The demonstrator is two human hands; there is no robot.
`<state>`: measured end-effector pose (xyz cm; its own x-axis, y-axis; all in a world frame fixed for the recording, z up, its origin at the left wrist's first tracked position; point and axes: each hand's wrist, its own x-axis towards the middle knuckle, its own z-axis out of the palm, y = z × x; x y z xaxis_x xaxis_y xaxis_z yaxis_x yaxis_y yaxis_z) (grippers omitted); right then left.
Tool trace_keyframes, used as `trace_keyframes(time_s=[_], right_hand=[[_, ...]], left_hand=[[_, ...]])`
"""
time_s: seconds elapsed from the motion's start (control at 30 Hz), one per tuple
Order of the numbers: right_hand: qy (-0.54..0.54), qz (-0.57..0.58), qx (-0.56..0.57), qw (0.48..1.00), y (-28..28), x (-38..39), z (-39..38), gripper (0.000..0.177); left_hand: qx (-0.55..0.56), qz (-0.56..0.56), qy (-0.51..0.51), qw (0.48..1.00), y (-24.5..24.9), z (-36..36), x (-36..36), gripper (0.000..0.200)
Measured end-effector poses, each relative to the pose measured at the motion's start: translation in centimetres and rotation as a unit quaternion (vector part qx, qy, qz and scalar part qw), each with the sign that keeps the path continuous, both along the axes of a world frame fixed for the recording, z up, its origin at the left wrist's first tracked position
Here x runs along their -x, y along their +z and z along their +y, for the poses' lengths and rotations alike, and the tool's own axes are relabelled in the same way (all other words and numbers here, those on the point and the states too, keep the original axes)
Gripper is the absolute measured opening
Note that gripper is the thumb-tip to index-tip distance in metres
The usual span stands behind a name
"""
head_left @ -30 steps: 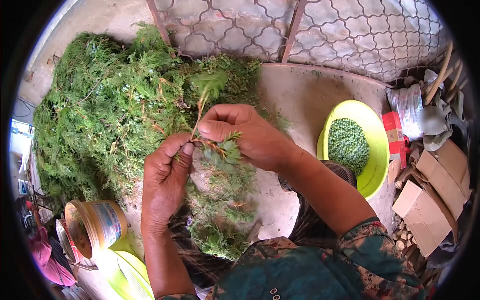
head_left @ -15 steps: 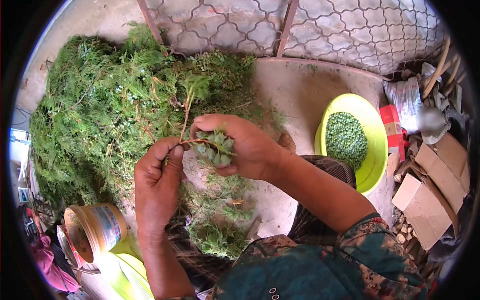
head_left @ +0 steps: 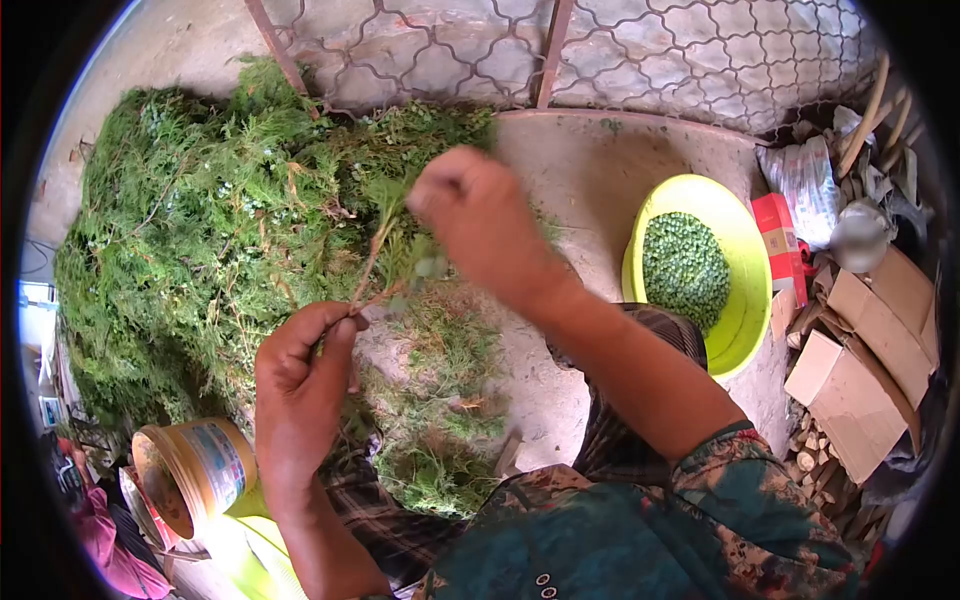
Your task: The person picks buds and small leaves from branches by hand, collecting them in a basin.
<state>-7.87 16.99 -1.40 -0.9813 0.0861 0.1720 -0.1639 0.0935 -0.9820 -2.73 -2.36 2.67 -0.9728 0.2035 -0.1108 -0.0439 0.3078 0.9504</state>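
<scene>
Twig, thin and brownish with green scaly leaves (head_left: pixel 372 250), stands a little tilted near the middle of the frame, in front of the big green heap. Its lower end is pinched in the grip of the left hand (head_left: pixel 300 385), where thumb and fingers are closed tightly around it. The right hand (head_left: pixel 480 225) is just beside the upper part of the twig, right of it. This hand is blurred; its fingers look curled, but I cannot tell if its grip has hold of anything. Some small blurred green bits (head_left: pixel 428 267) show under it, next to the twig.

Behind both hands, a large heap of cut green conifer branches (head_left: pixel 190 230) fills the upper left of the frame. Loose green scraps (head_left: pixel 440 400) lie on the concrete floor (head_left: pixel 600 180) below the hands.

At the right, well apart from the hands, is a round yellow-green plastic bowl (head_left: pixel 750 250) holding many small green berries (head_left: pixel 685 265). Further right stand a red carton (head_left: pixel 775 245) and brown cardboard boxes (head_left: pixel 860 400). In the lower left lies a beige plastic tub with a printed label (head_left: pixel 200 470). A metal lattice fence (head_left: pixel 650 60) runs along the top.
</scene>
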Motion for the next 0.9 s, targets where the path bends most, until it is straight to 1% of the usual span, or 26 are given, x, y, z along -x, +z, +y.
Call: trace_keyframes(time_s=[0.03,0.07,0.1,0.13,0.17,0.23,0.27,0.3,0.33,0.37,0.4,0.43,0.5,0.57,0.6,0.63,0.7,0.73,0.77,0.8,0.83,0.9], right_hand=[[-0.081,-0.044,-0.009,0.996,0.2,0.6,1.2,0.016],[-0.084,-0.042,-0.010,0.996,0.6,0.9,2.1,0.016],[-0.052,-0.096,0.190,0.976,0.9,1.1,3.0,0.017],[-0.015,-0.147,0.382,0.912,1.2,1.3,3.3,0.018],[-0.011,-0.148,0.382,0.912,1.3,1.1,3.1,0.018],[0.042,-0.253,0.469,0.845,1.4,0.0,2.3,0.021],[0.056,-0.261,0.442,0.856,1.6,-0.5,1.9,0.025],[0.058,-0.263,0.441,0.856,2.0,-1.2,1.6,0.025],[0.132,-0.230,0.363,0.893,2.5,-2.1,1.3,0.027],[0.205,-0.193,0.281,0.917,2.8,-2.9,0.9,0.029],[0.238,-0.202,0.270,0.911,2.4,-3.5,0.1,0.032],[0.240,-0.199,0.272,0.910,2.2,-4.0,-0.8,0.032],[0.239,-0.264,0.298,0.885,2.0,-4.6,-2.0,0.031],[0.245,-0.259,0.312,0.881,1.7,-4.2,-2.0,0.031],[0.256,-0.256,0.320,0.875,1.7,-3.9,-2.0,0.030],[0.254,-0.254,0.322,0.876,1.8,-3.6,-2.1,0.030],[0.217,-0.241,0.319,0.891,2.0,-3.2,-2.5,0.031],[0.216,-0.238,0.321,0.891,1.8,-3.1,-2.7,0.031],[0.183,-0.167,0.191,0.950,1.4,-3.1,-2.9,0.030],[0.146,-0.092,0.056,0.983,1.2,-3.1,-3.0,0.029],[0.146,-0.092,0.058,0.983,1.3,-3.1,-3.0,0.029],[0.161,-0.085,-0.030,0.983,1.5,-3.2,-2.6,0.024]], left_hand=[[-0.011,-0.002,0.008,1.000,0.5,-0.2,-0.2,0.012],[-0.024,-0.002,0.018,1.000,0.8,-0.4,-0.2,0.012],[-0.025,-0.001,0.017,1.000,0.8,-0.4,-0.1,0.012],[-0.031,-0.013,0.018,0.999,0.8,-0.6,0.0,0.013],[-0.036,-0.025,0.020,0.999,0.8,-0.7,0.1,0.013],[-0.041,-0.037,0.021,0.998,0.6,-0.9,0.4,0.015],[-0.064,-0.041,0.044,0.996,0.5,-0.9,0.5,0.016],[-0.088,-0.044,0.067,0.993,0.4,-0.8,0.6,0.017],[-0.092,-0.025,0.087,0.992,0.1,-0.5,0.6,0.017],[-0.093,-0.022,0.092,0.991,-0.1,-0.4,0.6,0.017],[-0.109,-0.022,0.099,0.989,-0.1,-0.2,0.6,0.017],[-0.124,-0.022,0.102,0.987,-0.2,0.0,0.6,0.017],[-0.127,-0.018,0.096,0.987,-0.5,0.3,0.6,0.017],[-0.138,-0.008,0.096,0.986,-0.5,0.8,0.4,0.016],[-0.143,-0.009,0.076,0.987,-0.6,0.7,0.3,0.017],[-0.141,-0.008,0.073,0.987,-0.8,0.8,0.3,0.017],[-0.113,0.012,0.068,0.991,-1.0,1.1,0.3,0.016],[-0.140,-0.003,0.092,0.986,-1.1,1.4,0.3,0.015],[-0.138,-0.002,0.091,0.986,-1.0,1.5,0.3,0.015],[-0.136,0.000,0.081,0.987,-0.8,1.6,0.4,0.014],[-0.135,0.002,0.072,0.988,-0.7,1.6,0.5,0.014],[-0.150,-0.006,0.086,0.985,-1.2,1.6,0.4,0.017]])
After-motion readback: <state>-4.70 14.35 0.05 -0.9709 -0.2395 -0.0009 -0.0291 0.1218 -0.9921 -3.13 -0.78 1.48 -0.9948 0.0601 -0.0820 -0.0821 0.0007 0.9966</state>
